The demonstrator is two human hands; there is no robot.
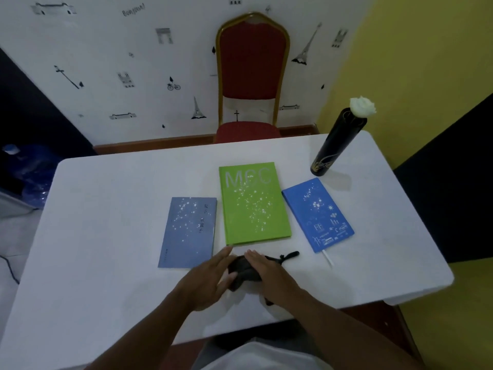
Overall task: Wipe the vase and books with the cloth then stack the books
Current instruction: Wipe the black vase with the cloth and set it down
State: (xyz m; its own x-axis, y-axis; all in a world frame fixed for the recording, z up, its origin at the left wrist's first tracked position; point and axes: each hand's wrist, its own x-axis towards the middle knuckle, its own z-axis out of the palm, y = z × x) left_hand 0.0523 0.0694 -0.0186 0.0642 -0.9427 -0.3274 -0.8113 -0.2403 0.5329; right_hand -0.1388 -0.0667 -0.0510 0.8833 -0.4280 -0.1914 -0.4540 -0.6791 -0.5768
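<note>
Three books lie flat and apart on the white table (106, 236): a grey-blue book (188, 232) on the left, a green book (253, 204) in the middle and a bright blue book (317, 213) on the right, all speckled with white flecks. A tall black vase (333, 148) with a white flower (362, 106) stands at the far right corner. A dark cloth (244, 271) lies bunched just in front of the green book. My right hand (269, 271) rests flat on top of it, fingers together. My left hand (210, 281) touches its left side with fingers spread.
A red chair (252, 76) with a gold frame stands behind the table against the patterned wall. A blue water bottle (29, 172) sits on the floor at the left. A white ribbon bookmark (327, 257) pokes out of the bright blue book.
</note>
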